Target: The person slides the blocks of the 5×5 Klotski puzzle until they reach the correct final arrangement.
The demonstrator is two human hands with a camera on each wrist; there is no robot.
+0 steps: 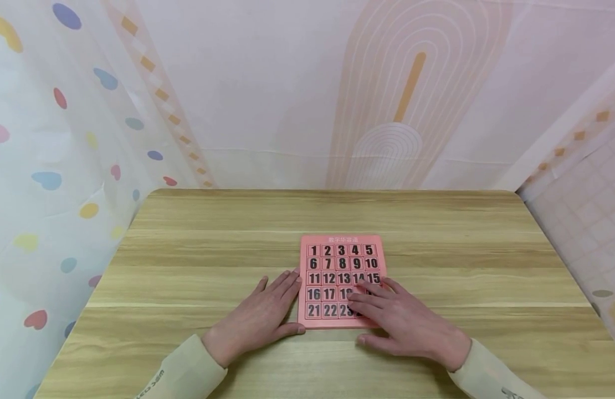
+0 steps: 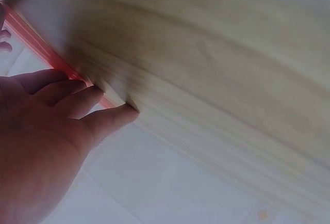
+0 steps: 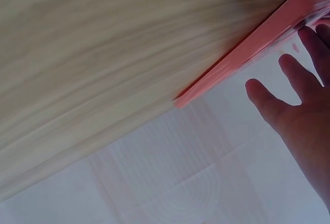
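Note:
A pink number slide puzzle (image 1: pixel 328 277) lies flat on the wooden table, with rows of black numbers in order from 1 at its top left. Along its left edge, my left hand (image 1: pixel 260 320) rests with fingers extended, fingertips touching the side and thumb by the lower left corner. My right hand (image 1: pixel 404 320) reaches over the lower right part, its spread fingers hiding some tiles there. In the right wrist view, the fingers (image 3: pixel 265 97) hover above the pink board (image 3: pixel 242 48); whether any fingertip touches a tile is hard to tell.
The wood-grain table (image 1: pixel 213 249) extends on both sides of the puzzle and behind it. A patterned cloth backdrop (image 1: pixel 267 88) rises behind the table's far edge, and a dotted cloth (image 1: pixel 43 138) hangs at the left.

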